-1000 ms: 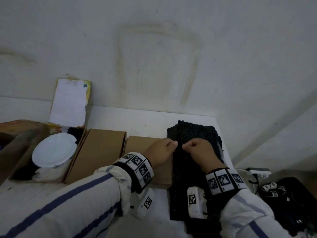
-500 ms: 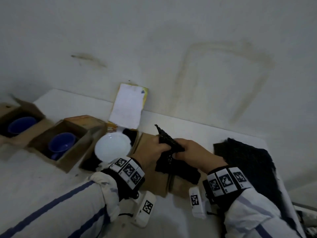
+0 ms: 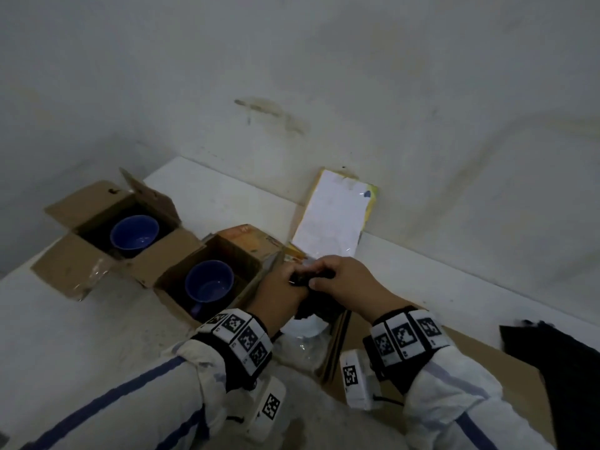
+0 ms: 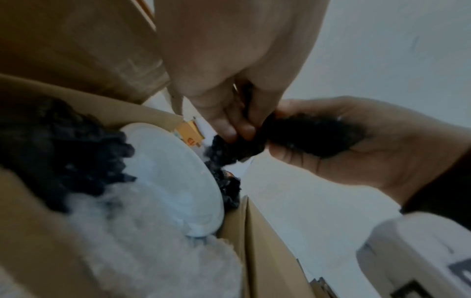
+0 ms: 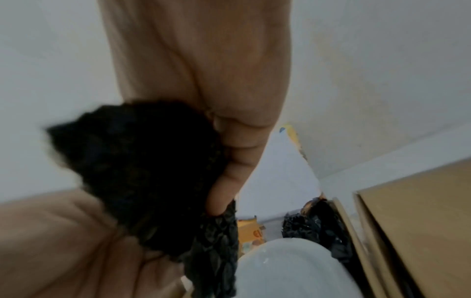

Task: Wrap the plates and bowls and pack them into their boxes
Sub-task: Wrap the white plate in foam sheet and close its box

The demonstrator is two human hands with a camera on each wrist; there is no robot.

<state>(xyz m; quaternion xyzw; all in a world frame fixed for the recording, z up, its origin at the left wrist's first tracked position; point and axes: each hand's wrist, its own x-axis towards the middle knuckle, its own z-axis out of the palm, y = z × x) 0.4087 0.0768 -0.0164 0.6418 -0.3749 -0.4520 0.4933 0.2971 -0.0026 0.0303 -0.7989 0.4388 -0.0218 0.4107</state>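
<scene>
Both hands hold one bunched sheet of black bubble wrap (image 3: 319,303) just above a white plate (image 3: 305,326). The plate (image 4: 173,181) lies in an open cardboard box (image 4: 267,252) on black wrap and white padding. My left hand (image 3: 292,282) pinches the wrap (image 4: 239,147) at one end. Right beside it, my right hand (image 3: 321,280) grips the rest, fingers (image 5: 234,161) curled round the wad (image 5: 142,161). In the right wrist view the plate (image 5: 293,268) sits below the hanging wrap. Two blue bowls (image 3: 134,233) (image 3: 209,280) sit unwrapped in their own open boxes to the left.
Flat folded cardboard boxes (image 3: 454,362) lie on the white table right of the plate box. A pile of black wrap sheets (image 3: 568,368) lies at the far right. A white paper pad (image 3: 331,219) leans against the wall behind the hands.
Both hands took a black wrap sheet off the pile at the right and carried it left, over the plate box. The head view swung left, bringing the bowl boxes into sight.
</scene>
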